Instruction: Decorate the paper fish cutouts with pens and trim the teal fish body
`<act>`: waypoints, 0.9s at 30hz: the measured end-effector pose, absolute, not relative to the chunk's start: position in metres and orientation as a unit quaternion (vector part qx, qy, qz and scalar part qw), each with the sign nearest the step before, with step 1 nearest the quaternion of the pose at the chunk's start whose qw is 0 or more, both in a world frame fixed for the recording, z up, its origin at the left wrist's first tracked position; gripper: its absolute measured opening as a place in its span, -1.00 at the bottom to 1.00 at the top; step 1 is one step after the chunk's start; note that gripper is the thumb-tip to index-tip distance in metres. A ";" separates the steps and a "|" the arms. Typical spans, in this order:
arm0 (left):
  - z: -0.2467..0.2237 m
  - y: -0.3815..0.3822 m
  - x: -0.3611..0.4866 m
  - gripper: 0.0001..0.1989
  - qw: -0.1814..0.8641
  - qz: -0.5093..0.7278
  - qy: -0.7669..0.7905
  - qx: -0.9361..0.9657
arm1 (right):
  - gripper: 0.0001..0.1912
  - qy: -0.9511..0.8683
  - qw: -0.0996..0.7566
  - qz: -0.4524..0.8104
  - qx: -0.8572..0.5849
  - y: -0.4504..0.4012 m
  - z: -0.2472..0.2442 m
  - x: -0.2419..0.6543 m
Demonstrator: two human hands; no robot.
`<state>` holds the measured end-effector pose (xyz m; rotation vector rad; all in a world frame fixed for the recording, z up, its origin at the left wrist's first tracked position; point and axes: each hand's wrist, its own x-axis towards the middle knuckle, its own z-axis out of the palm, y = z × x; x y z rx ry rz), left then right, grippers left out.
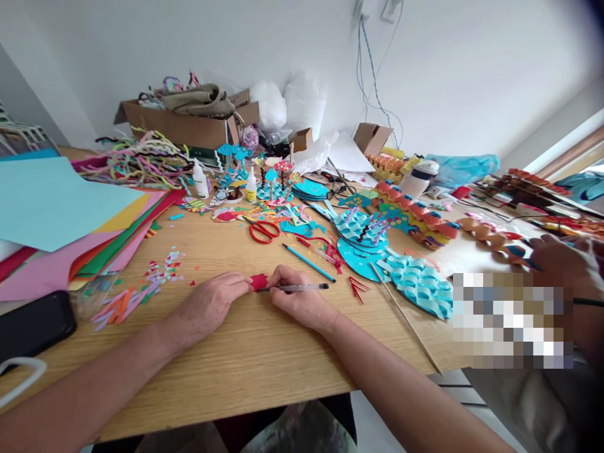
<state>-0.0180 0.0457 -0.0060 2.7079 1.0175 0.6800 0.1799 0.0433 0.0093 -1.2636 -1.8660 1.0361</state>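
Between my hands, just above the wooden table (212, 371), is a small red paper piece (258, 282). My left hand (221, 301) pinches its left edge with closed fingers. My right hand (298, 296) is closed on a pen (304, 287) with a clear barrel and a dark end, its tip at the paper's lower right. Beyond my hands lie red-handled scissors (264, 231) and a blue pen (309, 263). Thin red strips (358, 288) lie to the right, near a blue paper disc (361, 258).
Stacked coloured paper (61, 201) and a black phone (38, 324) are at left, near paper scraps (163, 267). Glue bottles (201, 179) stand behind. A wooden stick (406, 318) and woven blue paper pieces (419, 283) lie right, where another person's hand (561, 255) shows.
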 end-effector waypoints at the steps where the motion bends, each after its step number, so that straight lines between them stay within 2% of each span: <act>1: -0.006 0.046 -0.018 -0.59 0.084 0.231 0.339 0.908 | -0.91 -0.709 0.324 0.395 -0.486 0.043 0.010 0.180; 27: -0.004 0.046 -0.020 -0.57 0.084 0.222 0.346 0.908 | -0.91 -0.698 0.337 0.399 -0.489 0.044 0.013 0.187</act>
